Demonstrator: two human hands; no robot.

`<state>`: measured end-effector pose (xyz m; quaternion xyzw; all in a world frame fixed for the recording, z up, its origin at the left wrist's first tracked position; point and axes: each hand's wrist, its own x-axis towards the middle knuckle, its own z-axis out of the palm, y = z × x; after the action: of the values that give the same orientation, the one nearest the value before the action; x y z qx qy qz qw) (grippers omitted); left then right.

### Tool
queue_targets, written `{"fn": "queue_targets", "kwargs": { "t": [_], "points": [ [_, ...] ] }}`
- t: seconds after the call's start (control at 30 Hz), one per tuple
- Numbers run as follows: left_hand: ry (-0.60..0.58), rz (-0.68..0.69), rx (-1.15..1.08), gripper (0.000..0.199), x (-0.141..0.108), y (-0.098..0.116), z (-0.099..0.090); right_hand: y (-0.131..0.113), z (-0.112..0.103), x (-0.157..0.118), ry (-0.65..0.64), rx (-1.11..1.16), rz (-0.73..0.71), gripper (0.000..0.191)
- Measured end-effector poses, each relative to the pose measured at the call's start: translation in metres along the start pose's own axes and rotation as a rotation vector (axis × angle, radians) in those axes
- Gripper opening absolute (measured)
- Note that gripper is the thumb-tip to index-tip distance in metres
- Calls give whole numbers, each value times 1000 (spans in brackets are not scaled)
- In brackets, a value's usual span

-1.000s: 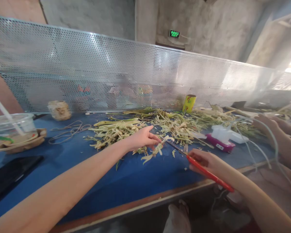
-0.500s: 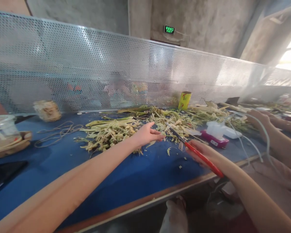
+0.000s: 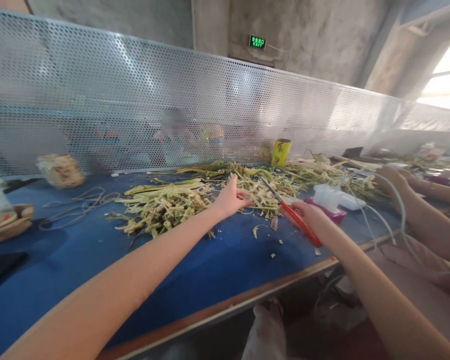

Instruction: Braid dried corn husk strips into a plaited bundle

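Observation:
My right hand (image 3: 303, 216) grips a pair of scissors (image 3: 298, 220) by the red handles. Their metal blades point up and left above a heap of cut plant scraps (image 3: 264, 196). My left hand (image 3: 232, 199) is over the near edge of the scraps, thumb raised and fingers apart, and I see nothing held in it. Left of that hand lies a bundle of pale green and yellowish cut stalks (image 3: 165, 209). Small bits, including a curled scrap (image 3: 255, 231), are scattered on the blue tabletop (image 3: 217, 270) below my hands.
Behind the plants stand a yellow can (image 3: 281, 153) and a perforated metal screen (image 3: 116, 90). Loose string (image 3: 86, 205), a wrapped bundle (image 3: 61, 170) and a dark flat object (image 3: 3, 267) lie left. A white-and-magenta device (image 3: 328, 202) with tubes sits right, near another person's arm (image 3: 423, 215).
My right hand has raised the scissors slightly and tilted them. The left thumb has lifted and spread further from the fingers. The whole view has shifted a little.

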<state>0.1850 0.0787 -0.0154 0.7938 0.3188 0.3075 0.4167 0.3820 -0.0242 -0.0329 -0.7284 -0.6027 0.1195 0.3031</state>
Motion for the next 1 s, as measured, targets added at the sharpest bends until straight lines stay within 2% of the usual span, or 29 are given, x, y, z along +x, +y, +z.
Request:
{"fn": "queue_targets", "kwargs": {
  "t": [0.13, 0.23, 0.3, 0.37, 0.47, 0.77, 1.0],
  "points": [
    [85, 123, 156, 104, 2, 5, -2, -1, -7, 1, 79, -96, 45, 30],
    [168, 267, 317, 96, -4, 6, -10, -9, -5, -22, 92, -206, -36, 37],
    [244, 317, 352, 95, -7, 4, -15, -16, -1, -38, 150, -310, -52, 45],
    [310, 312, 337, 98, -9, 0, -18, -22, 4, -50, 206, -378, -40, 48],
    [336, 290, 292, 100, -10, -5, -21, -28, 10, -53, 255, -447, -34, 51],
    [344, 328, 345, 102, -10, -6, -12, -46, 18, -48, 161, -498, 53, 49],
    [327, 282, 358, 102, -8, -3, -3, -45, 23, -45, 152, -481, 89, 46]
  ]
}}
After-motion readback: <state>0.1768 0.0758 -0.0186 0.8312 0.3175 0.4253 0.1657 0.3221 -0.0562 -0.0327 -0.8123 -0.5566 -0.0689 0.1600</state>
